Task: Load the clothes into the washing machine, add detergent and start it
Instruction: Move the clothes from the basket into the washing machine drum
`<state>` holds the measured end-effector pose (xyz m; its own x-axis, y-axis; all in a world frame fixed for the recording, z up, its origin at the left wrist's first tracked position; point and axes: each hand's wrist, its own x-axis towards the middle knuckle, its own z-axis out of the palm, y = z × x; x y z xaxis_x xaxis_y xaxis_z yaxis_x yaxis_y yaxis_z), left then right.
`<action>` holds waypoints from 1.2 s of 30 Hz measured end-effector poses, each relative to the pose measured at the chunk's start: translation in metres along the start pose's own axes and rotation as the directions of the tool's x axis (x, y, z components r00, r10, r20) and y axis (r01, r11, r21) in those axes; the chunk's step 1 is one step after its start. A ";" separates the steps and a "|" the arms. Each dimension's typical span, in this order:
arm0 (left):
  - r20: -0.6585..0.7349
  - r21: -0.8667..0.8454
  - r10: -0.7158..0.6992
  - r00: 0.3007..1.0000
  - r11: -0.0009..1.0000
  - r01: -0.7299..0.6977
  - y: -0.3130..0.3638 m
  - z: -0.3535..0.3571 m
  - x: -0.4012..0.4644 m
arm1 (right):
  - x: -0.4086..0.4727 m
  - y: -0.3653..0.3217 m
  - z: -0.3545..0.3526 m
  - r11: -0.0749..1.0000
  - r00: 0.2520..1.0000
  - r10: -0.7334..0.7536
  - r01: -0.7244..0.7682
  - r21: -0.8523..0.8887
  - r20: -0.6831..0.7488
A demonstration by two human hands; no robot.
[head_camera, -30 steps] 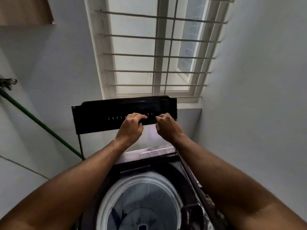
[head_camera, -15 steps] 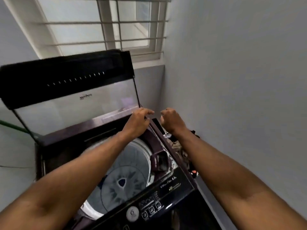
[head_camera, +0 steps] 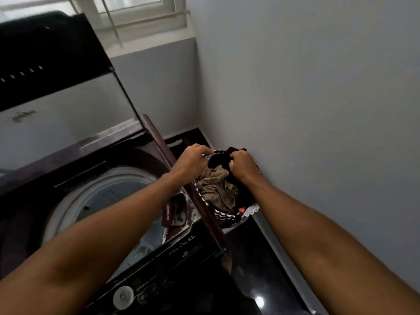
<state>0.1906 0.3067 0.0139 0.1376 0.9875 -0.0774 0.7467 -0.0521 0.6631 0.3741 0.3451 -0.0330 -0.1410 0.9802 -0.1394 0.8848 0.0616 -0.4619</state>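
We stand in a narrow corner with pale grey walls (head_camera: 306, 87), a barred window (head_camera: 136, 12) at the far end and a dark glossy floor (head_camera: 256, 280) below. To the left the top-loading washing machine (head_camera: 127, 137) has its lid (head_camera: 52, 71) raised upright, the white-rimmed drum (head_camera: 106, 192) showing beneath it and the control panel (head_camera: 159, 278) with a round dial on its near edge. Just right of the machine, squeezed between it and the right wall, we see a laundry basket (head_camera: 229, 218) with a black-and-white patterned rim, heaped with clothes: a brown garment (head_camera: 218, 187) on top and a black garment (head_camera: 221, 159) at the far side. Both our arms reach over the basket. Our left hand (head_camera: 189, 161) grips the far rim of the basket, fingers curled over it. Our right hand (head_camera: 244, 165) is clenched around the black garment, the cloth bunched in its fist. All the clothes lie in the basket, outside the drum
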 end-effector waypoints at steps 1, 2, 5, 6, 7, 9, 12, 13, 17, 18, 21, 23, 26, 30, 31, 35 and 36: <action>0.023 0.010 -0.033 0.999 0.999 0.032 0.000 0.011 0.009 | 0.005 0.010 0.003 1.000 1.000 0.004 -0.005 0.007 0.015; 0.042 0.021 -0.066 0.997 0.998 0.065 -0.001 0.021 0.017 | 0.009 0.020 0.007 1.000 0.999 0.009 -0.009 0.010 0.032; 0.098 0.037 -0.160 0.982 0.987 0.157 -0.003 0.048 0.037 | 0.019 0.046 0.021 0.999 0.997 0.027 -0.029 0.019 0.072; 0.117 0.039 -0.178 0.977 0.984 0.175 -0.003 0.057 0.044 | 0.023 0.055 0.026 0.999 0.996 0.037 -0.038 0.021 0.082; 0.139 0.044 -0.192 0.972 0.981 0.187 -0.004 0.066 0.050 | 0.027 0.065 0.032 0.999 0.994 0.046 -0.048 0.020 0.098; 0.179 0.083 -0.204 0.963 0.978 0.191 -0.009 0.083 0.061 | 0.033 0.082 0.042 0.998 0.989 0.057 -0.060 0.017 0.137; 0.246 0.134 -0.271 0.931 0.960 0.244 -0.028 0.109 0.075 | 0.041 0.100 0.061 0.999 0.980 0.039 -0.039 -0.003 0.195; 0.268 0.143 -0.301 0.915 0.952 0.271 -0.037 0.116 0.076 | 0.043 0.102 0.068 1.000 0.977 0.017 -0.014 -0.012 0.214; 0.273 0.191 -0.383 0.883 0.921 0.340 -0.057 0.133 0.074 | 0.051 0.096 0.100 0.985 0.951 -0.125 0.153 -0.080 0.282; 0.260 0.185 -0.380 0.888 0.922 0.341 -0.056 0.133 0.071 | 0.052 0.090 0.107 0.976 0.946 -0.161 0.195 -0.097 0.280; 0.232 0.159 -0.378 0.896 0.924 0.348 -0.064 0.137 0.070 | 0.059 0.076 0.127 0.971 0.947 -0.166 0.205 -0.120 0.275; 0.204 0.137 -0.378 0.903 0.924 0.357 -0.066 0.137 0.070 | 0.063 0.071 0.135 0.962 0.947 -0.136 0.196 -0.188 0.290; 0.137 0.059 -0.360 0.923 0.933 0.355 -0.066 0.137 0.071 | 0.068 0.068 0.143 0.871 0.928 -0.231 0.331 -0.363 0.292; 0.092 0.032 -0.354 0.931 0.935 0.352 -0.064 0.139 0.069 | 0.074 0.065 0.143 0.846 0.907 -0.266 0.382 -0.371 0.327; 0.104 0.048 -0.361 0.927 0.933 0.358 -0.064 0.139 0.069 | 0.077 0.064 0.142 0.882 0.905 -0.233 0.351 -0.315 0.355; 0.160 0.068 -0.436 0.885 0.900 0.431 -0.064 0.137 0.067 | 0.087 0.058 0.122 0.990 0.869 -0.022 -0.051 0.134 0.494; 0.164 0.061 -0.459 0.873 0.888 0.456 -0.063 0.136 0.066 | 0.088 0.055 0.113 0.962 0.884 0.017 -0.141 0.232 0.467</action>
<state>0.2415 0.3551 -0.1346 -0.1161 0.8616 -0.4942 0.7657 0.3946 0.5079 0.3605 0.4133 -0.1697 -0.3167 0.7794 -0.5405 0.7685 -0.1231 -0.6279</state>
